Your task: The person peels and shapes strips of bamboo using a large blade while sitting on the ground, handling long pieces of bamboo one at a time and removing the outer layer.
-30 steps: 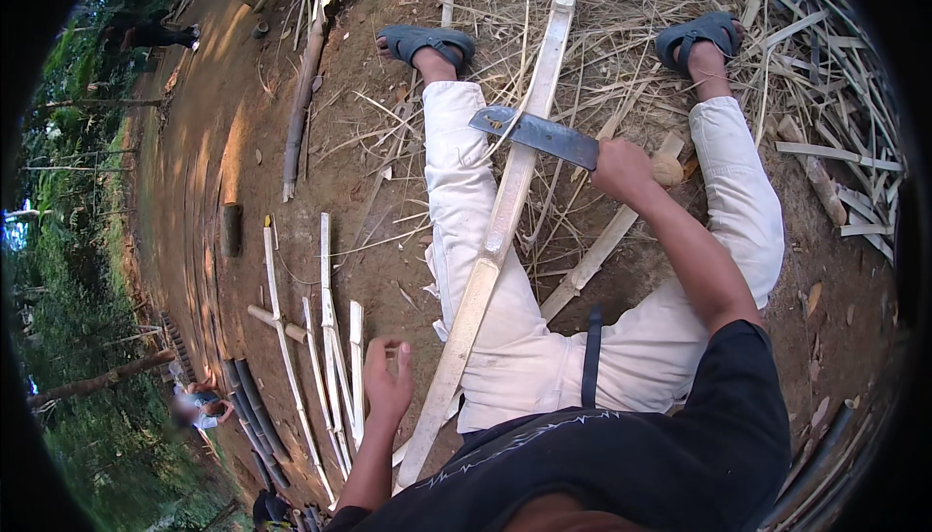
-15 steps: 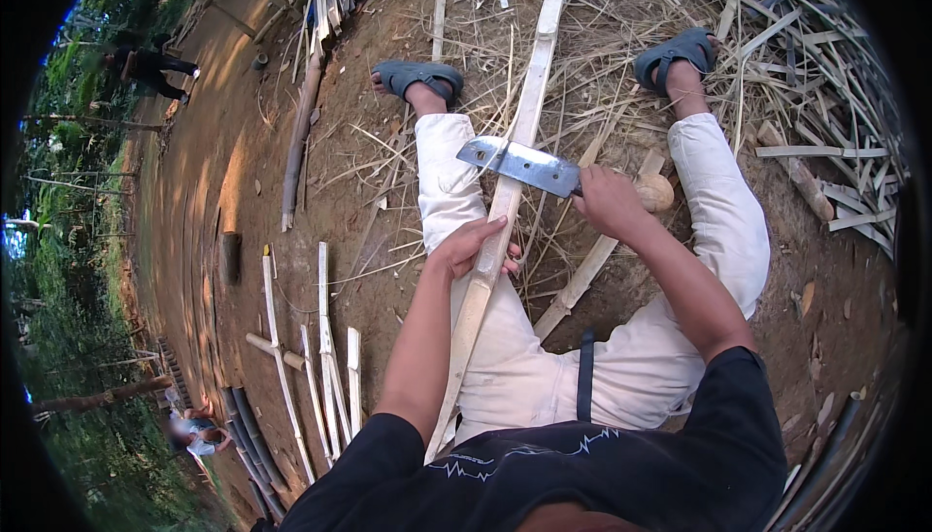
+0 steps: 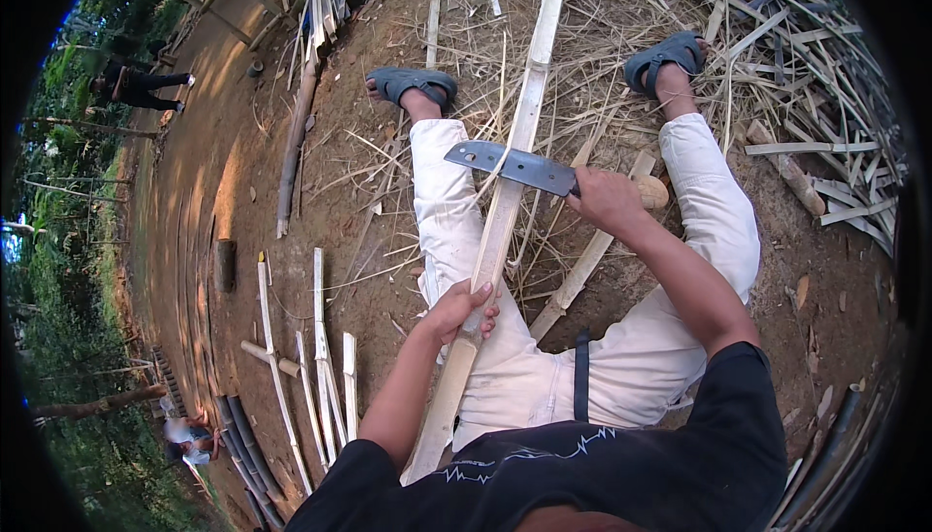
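Note:
A long, pale split bamboo strip (image 3: 521, 129) runs from between my feet back past my left hip. My left hand (image 3: 464, 311) is wrapped round it above my left thigh, just ahead of a node. In my right hand (image 3: 610, 204) is a broad-bladed knife (image 3: 529, 169), its handle hidden in my fist. The blade lies across the strip, pointing left, and a thin curled shaving (image 3: 501, 158) stands up at it. Beneath my right hand, another bamboo piece (image 3: 592, 270) slants over the ground beside a round, light wooden end (image 3: 652, 192).
Shavings litter the soil around my sandals (image 3: 416, 85). A large heap of bamboo strips (image 3: 835, 76) lies at the far right. Several split pieces (image 3: 323, 338) rest to my left, near dark poles (image 3: 252, 454). Two other people (image 3: 146, 83) are off to the left.
My left hand has slid back along the bamboo strip toward my body. The strip has shifted slightly back and left. The knife stays across it, its blade tilted differently, the shaving now at the blade.

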